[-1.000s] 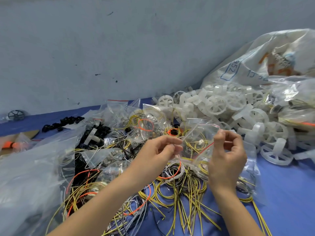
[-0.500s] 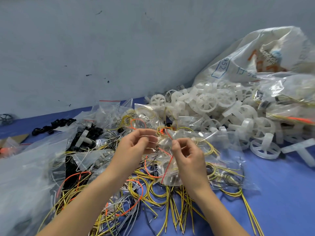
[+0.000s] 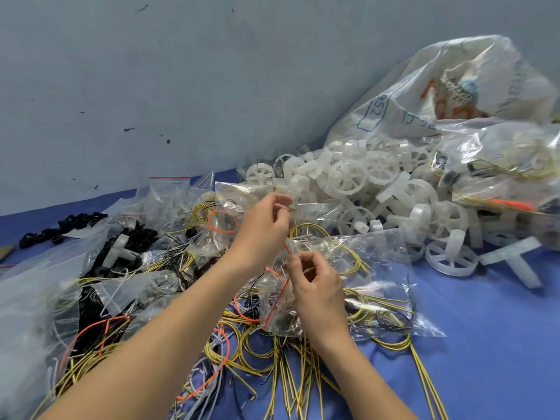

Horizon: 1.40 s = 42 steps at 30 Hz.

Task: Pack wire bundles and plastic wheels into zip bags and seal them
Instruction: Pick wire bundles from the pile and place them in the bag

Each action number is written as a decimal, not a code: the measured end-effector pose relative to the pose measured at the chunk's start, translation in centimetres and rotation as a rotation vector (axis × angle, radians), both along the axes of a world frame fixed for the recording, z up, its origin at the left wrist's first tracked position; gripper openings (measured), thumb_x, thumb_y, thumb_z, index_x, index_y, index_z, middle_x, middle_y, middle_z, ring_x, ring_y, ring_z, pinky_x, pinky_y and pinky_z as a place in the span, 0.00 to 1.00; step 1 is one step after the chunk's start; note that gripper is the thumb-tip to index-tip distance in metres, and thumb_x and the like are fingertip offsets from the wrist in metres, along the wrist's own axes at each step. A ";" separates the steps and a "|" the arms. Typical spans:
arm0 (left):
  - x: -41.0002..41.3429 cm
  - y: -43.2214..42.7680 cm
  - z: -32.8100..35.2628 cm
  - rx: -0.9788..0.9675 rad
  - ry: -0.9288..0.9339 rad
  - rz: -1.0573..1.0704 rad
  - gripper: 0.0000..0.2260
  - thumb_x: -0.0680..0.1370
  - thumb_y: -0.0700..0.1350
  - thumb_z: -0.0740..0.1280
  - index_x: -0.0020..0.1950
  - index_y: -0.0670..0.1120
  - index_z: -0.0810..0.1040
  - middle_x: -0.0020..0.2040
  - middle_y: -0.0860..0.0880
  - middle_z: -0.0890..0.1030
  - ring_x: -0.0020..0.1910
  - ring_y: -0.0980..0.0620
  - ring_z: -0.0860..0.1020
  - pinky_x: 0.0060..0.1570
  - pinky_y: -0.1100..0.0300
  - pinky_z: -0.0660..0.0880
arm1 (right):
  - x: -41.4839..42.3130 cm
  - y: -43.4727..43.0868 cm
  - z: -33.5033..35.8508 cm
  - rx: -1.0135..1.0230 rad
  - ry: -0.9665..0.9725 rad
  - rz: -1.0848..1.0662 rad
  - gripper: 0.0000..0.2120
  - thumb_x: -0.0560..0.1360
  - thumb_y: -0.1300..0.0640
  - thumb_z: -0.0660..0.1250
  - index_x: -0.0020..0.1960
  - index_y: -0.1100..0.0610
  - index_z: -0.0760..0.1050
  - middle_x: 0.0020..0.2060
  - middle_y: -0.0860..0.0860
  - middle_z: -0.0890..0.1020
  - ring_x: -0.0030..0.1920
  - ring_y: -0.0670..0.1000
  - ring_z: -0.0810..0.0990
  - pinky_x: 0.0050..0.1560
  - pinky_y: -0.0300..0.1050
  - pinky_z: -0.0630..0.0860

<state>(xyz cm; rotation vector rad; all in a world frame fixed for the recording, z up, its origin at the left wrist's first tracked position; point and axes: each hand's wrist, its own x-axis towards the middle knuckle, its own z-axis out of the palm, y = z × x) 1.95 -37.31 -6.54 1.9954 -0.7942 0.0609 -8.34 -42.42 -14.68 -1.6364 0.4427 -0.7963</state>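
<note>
While L hand (image 3: 263, 230) pinches 1 yellow wire (image 3: 294, 218), R hand (image 3: 316, 283) pinches 1 zip bag (image 3: 280, 312) by its red strip.

Soft, even light is falling from above across the blue table (image 3: 500, 344), keeping it bright without hard shadows. Only faint, fuzzy shade is gathering under the forearms and among the loose wires (image 3: 272, 353) near the table's front edge. Glare is flashing off the clear bags (image 3: 27, 298) along the left edge, washing them milky grey. The large white sack (image 3: 454, 95) at the far right corner is smearing with motion blur, its print streaking. Mid-table, the left hand (image 3: 260, 228), pinching a yellow wire (image 3: 294, 218), and the right hand (image 3: 315, 283), pinching a glinting zip bag (image 3: 281, 301), are showing slightly soft. The wide lens is bending the line where the table is meeting the wall (image 3: 181, 71).
</note>
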 end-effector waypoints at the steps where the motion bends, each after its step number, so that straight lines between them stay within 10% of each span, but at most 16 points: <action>1: 0.2 -1.1 -0.2 0.062 -0.029 -0.008 0.09 0.81 0.42 0.59 0.57 0.49 0.76 0.48 0.53 0.80 0.43 0.55 0.79 0.41 0.60 0.76 | 0.0 0.0 0.1 0.009 0.007 0.002 0.10 0.79 0.48 0.66 0.42 0.52 0.76 0.34 0.48 0.81 0.36 0.48 0.78 0.39 0.47 0.75; 10: 1.9 -6.3 -1.6 0.286 -0.241 0.287 0.14 0.80 0.44 0.58 0.65 0.48 0.73 0.65 0.43 0.63 0.63 0.44 0.67 0.52 0.55 0.68 | 0.0 -0.4 -0.2 0.137 -0.016 -0.004 0.10 0.78 0.50 0.66 0.40 0.52 0.75 0.30 0.46 0.78 0.31 0.45 0.72 0.34 0.43 0.68; 17: 4.6 -6.4 -1.2 0.625 -0.338 0.170 0.18 0.82 0.45 0.56 0.71 0.47 0.71 0.68 0.43 0.71 0.70 0.43 0.64 0.68 0.45 0.65 | -0.1 -0.4 -0.2 0.170 -0.041 0.003 0.10 0.79 0.47 0.66 0.42 0.51 0.77 0.32 0.45 0.79 0.34 0.43 0.75 0.37 0.45 0.74; 27: 0.8 -0.2 3.5 -0.291 -0.094 -0.101 0.18 0.73 0.41 0.65 0.61 0.56 0.72 0.59 0.53 0.77 0.57 0.56 0.77 0.51 0.67 0.74 | -0.3 -0.2 -0.2 0.144 -0.043 0.025 0.12 0.79 0.43 0.65 0.43 0.51 0.77 0.34 0.46 0.80 0.34 0.41 0.75 0.36 0.39 0.73; 33: -1.0 3.9 3.6 -0.816 0.365 -0.250 0.12 0.75 0.40 0.65 0.56 0.50 0.71 0.52 0.46 0.81 0.54 0.43 0.82 0.55 0.51 0.79 | -0.5 -0.1 -0.2 0.100 -0.034 0.020 0.12 0.79 0.43 0.65 0.43 0.50 0.76 0.34 0.45 0.80 0.34 0.41 0.75 0.35 0.37 0.73; 42: -2.4 7.8 0.4 -0.713 0.601 -0.208 0.25 0.76 0.34 0.65 0.73 0.45 0.65 0.50 0.43 0.80 0.44 0.49 0.79 0.42 0.59 0.79 | -0.2 0.1 0.0 0.086 -0.076 0.002 0.10 0.79 0.46 0.66 0.43 0.50 0.77 0.32 0.40 0.79 0.33 0.41 0.74 0.34 0.34 0.70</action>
